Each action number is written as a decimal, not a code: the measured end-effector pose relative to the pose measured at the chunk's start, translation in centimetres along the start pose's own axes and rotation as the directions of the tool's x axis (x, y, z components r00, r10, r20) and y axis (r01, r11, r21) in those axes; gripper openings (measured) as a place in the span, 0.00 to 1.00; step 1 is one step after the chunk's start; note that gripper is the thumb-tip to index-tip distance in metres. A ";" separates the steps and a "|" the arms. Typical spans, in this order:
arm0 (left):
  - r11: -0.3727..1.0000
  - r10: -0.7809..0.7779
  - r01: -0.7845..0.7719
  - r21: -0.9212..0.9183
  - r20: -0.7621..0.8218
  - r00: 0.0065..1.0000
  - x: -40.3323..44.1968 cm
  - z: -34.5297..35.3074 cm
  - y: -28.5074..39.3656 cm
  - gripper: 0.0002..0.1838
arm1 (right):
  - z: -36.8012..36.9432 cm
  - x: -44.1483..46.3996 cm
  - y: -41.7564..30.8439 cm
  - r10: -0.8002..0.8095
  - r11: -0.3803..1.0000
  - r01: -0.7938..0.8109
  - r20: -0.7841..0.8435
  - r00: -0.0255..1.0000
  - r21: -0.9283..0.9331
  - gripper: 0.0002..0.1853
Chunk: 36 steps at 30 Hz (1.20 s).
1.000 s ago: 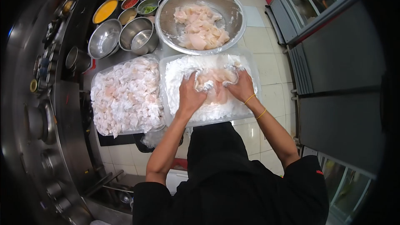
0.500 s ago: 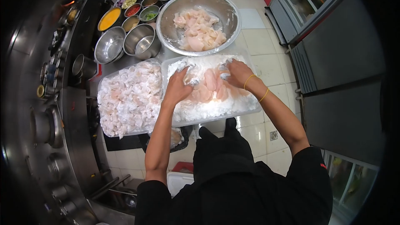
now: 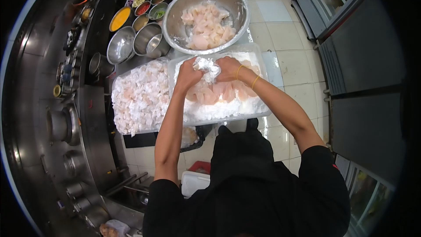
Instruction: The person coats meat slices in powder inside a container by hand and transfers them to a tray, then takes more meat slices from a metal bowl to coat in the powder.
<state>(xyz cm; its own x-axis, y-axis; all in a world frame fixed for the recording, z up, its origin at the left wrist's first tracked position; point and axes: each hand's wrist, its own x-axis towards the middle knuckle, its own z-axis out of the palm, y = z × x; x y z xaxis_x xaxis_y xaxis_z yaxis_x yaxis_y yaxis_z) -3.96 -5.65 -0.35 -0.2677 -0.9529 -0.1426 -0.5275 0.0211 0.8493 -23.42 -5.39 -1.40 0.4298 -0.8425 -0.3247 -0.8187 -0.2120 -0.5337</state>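
Observation:
My left hand [image 3: 190, 75] and my right hand [image 3: 227, 69] come close together over the back of a clear tray [image 3: 262, 113] of white powder. Between them they hold a heap of white powder [image 3: 208, 67], fingers curled round it and partly hidden. Pale raw meat pieces [image 3: 219, 93] lie in the powder just nearer to me. Yellow bands [image 3: 239, 72] circle my right wrist. Left of this tray stands another one heaped with powder-coated meat pieces [image 3: 140, 96]. Behind the powder tray, a large metal bowl [image 3: 242, 26] holds more uncoated pale meat.
Two steel bowls [image 3: 120, 46] stand at the back left, beside an orange-yellow bowl of liquid [image 3: 120, 19] and several small bowls of ingredients. Stoves and pots [image 3: 59, 126] line the left side. Metal fridges [image 3: 368, 131] stand along the right. A white lidded box [image 3: 195, 183] is on the floor.
Both hands have come together toward the back of the tray, now with powder gathered between them. The meat pieces in the tray are more spread out. The whole view has shifted slightly.

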 end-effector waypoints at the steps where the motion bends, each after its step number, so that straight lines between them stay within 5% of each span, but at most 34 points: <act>1: 0.997 0.040 -0.038 0.064 -0.025 0.999 -1.0 -0.2 0.6 0.27 | -0.7 -1.0 -0.2 -0.016 0.999 0.017 0.032 0.999 -0.032 0.29; 7: 0.891 0.121 -0.103 0.442 -0.013 0.993 -8.0 -0.3 0.9 0.30 | -0.8 -6.7 -1.2 -0.051 0.986 0.049 -0.004 0.999 -0.160 0.26; 12: 0.835 0.007 -0.001 0.551 -0.010 1.000 -10.8 1.4 0.2 0.44 | 2.8 -6.8 -2.5 -0.118 0.943 0.103 -0.030 0.993 -0.316 0.57; 14: 0.801 -0.021 0.037 0.598 -0.033 0.999 -10.0 2.4 -1.4 0.51 | 3.0 -5.9 -2.8 -0.098 0.954 0.072 -0.076 0.992 -0.292 0.51; 18: 0.809 0.003 0.117 0.576 -0.202 0.979 -6.6 3.6 -1.5 0.48 | 4.5 -2.4 -1.4 -0.094 0.988 0.060 -0.247 0.965 -0.143 0.34; 22: 0.991 0.036 0.016 0.133 -0.381 0.924 -5.9 1.9 -2.2 0.41 | -0.6 -3.3 -1.5 -0.014 0.976 -0.035 -0.222 0.975 -0.216 0.21; 24: 1.000 0.020 -0.020 0.005 -0.333 0.943 -6.7 0.8 -1.7 0.41 | -2.8 -4.7 -1.7 0.046 0.966 -0.096 -0.205 0.978 -0.239 0.19; 29: 0.996 0.076 -0.062 0.056 -0.286 0.955 -8.3 -0.2 -2.8 0.32 | -1.9 -4.6 -0.4 -0.071 0.962 0.033 -0.134 0.988 -0.269 0.26; 32: 1.000 0.020 -0.025 -0.015 -0.238 0.971 -9.7 -0.9 -1.4 0.33 | -2.0 -4.5 -0.9 -0.074 0.959 0.052 -0.069 0.995 -0.277 0.31; 36: 0.973 -0.063 0.109 0.203 -0.219 0.974 -11.0 -0.3 -1.8 0.43 | -3.8 -5.2 -4.1 0.026 0.947 -0.003 0.065 0.998 -0.322 0.37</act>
<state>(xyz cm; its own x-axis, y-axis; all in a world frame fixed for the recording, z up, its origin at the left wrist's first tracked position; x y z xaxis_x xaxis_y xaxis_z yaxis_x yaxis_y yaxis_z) 0.19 4.70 -0.16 -0.0506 -0.9954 -0.0814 -0.7061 -0.0219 0.7078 -23.79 -2.01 5.46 0.4326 -0.8136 -0.3885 -0.8992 -0.3575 -0.2525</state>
